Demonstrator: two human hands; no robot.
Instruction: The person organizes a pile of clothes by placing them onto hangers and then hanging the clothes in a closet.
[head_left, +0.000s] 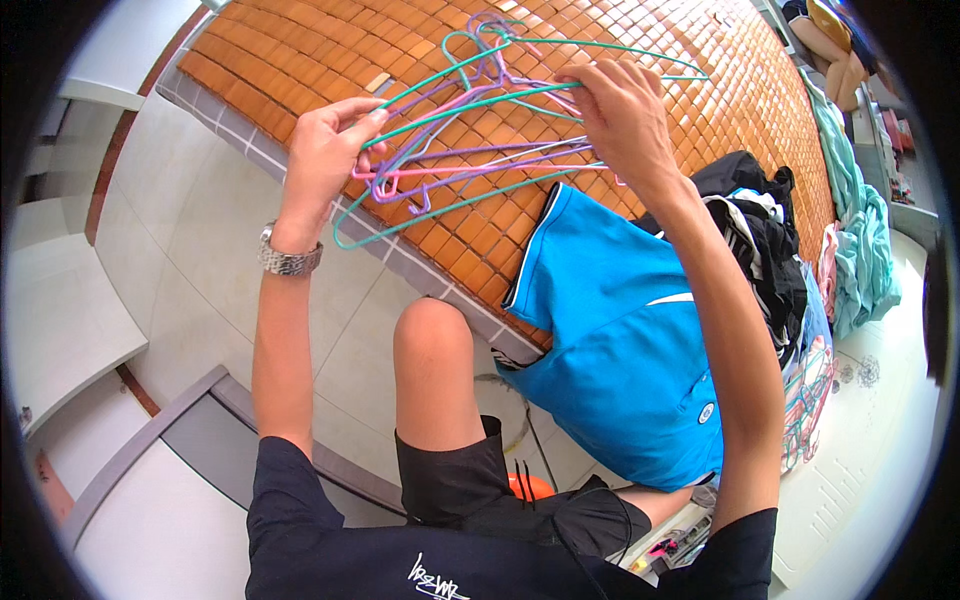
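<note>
My left hand (334, 146), with a metal watch on its wrist, grips the left end of a green clothes hanger (465, 109) between thumb and fingers. On the hanger's right side, my right hand (619, 105) has its fingers curled over the green bar. Beneath lie several purple, pink and green hangers (487, 154), overlapping on a mat of brown tiles (300, 52). Some of their right ends are hidden behind my right hand. A blue short-sleeved shirt (607, 360) with white trim drapes over the mat's edge towards my lap, partly covered by my right forearm.
Black clothes (757, 240) are heaped right of the shirt. Beyond them, mint-green fabric (859, 232) hangs down, and more hangers (806, 412) lie in a tangle below. Another person's legs (829, 56) show at the top right. A grey-framed chair (187, 435) stands at lower left.
</note>
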